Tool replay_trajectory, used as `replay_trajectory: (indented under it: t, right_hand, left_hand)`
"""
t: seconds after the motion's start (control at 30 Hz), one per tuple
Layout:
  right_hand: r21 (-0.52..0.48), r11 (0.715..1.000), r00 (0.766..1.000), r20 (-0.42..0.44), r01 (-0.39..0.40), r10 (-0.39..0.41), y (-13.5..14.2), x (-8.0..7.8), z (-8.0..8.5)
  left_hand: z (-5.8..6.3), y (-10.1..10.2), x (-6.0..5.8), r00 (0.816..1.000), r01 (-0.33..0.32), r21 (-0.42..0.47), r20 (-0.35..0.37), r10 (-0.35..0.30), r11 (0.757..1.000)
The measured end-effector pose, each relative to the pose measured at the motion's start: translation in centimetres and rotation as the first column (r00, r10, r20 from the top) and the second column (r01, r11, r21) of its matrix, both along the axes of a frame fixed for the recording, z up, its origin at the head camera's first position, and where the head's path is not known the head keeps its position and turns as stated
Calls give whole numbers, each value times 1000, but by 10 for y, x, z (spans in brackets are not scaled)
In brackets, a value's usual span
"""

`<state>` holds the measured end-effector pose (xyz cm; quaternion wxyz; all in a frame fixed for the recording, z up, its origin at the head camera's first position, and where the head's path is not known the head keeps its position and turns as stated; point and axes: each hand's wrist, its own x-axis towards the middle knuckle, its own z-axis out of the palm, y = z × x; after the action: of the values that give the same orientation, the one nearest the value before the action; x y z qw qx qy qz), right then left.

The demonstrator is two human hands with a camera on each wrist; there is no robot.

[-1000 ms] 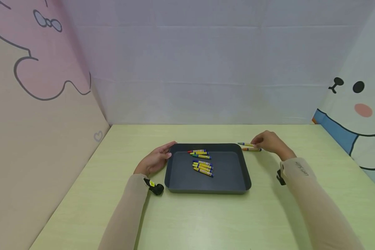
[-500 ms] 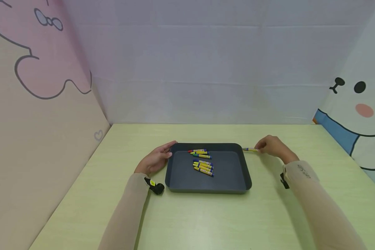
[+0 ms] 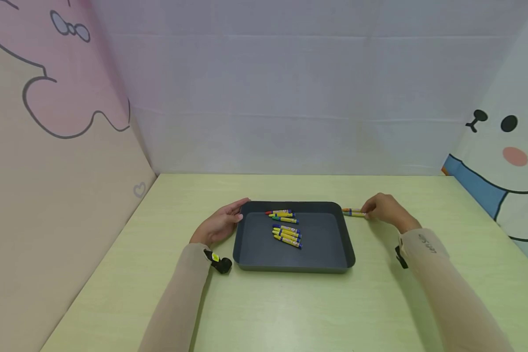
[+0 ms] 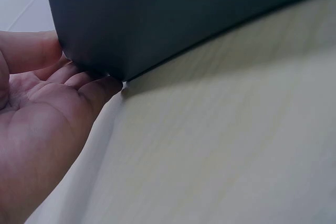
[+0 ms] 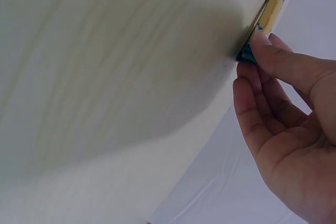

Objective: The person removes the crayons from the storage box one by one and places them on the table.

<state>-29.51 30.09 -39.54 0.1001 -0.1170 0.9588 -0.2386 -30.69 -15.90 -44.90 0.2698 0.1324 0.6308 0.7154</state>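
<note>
My left hand point(image 3: 217, 224) holds the left side of a dark grey baking tray point(image 3: 323, 244). In the left wrist view its thumb lies against the tray wall point(image 4: 157, 19), with the fingertips at the lower edge. Beside the tray's far right corner, my right hand point(image 3: 387, 211) pinches a green-tipped crayon point(image 5: 270, 11) between thumb and fingers, low at the table. An orange-tipped crayon point(image 3: 349, 209) lies just behind it, partly hidden by the hand. Inside the tray lie several yellow-wrapped crayons in two groups, among them a red-tipped crayon point(image 3: 278, 212) and a green-tipped one point(image 3: 285, 220).
The tray stands on a pale wooden table point(image 3: 290, 313). A white cloth wall point(image 3: 264, 107) rises at the table's far edge. Printed panels flank both sides, a pink drawing point(image 3: 70, 88) left and a white cartoon face point(image 3: 510, 132) right.
My right hand has moved slightly nearer, carrying the green-tipped crayon from behind the orange-tipped one to its near side. The left hand and tray stay in place.
</note>
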Motion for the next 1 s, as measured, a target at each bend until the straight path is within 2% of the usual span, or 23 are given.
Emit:
replay_trajectory:
  t: [0.5,0.7,1.0]
  right_hand:
    - [15,1000,1000,-8,11,-11,-1,2,1]
    - [5,1000,1000,7,21,-21,-3,1,6]
    - [19,1000,1000,-27,0,0,-9,0,16]
  left_hand:
    - [2,1,1,1000,-1,27,27,0,1000]
    - [1,1,1,1000,0,23,18,-1,1000]
    - [2,0,1,1000,-6,14,14,5,1000]
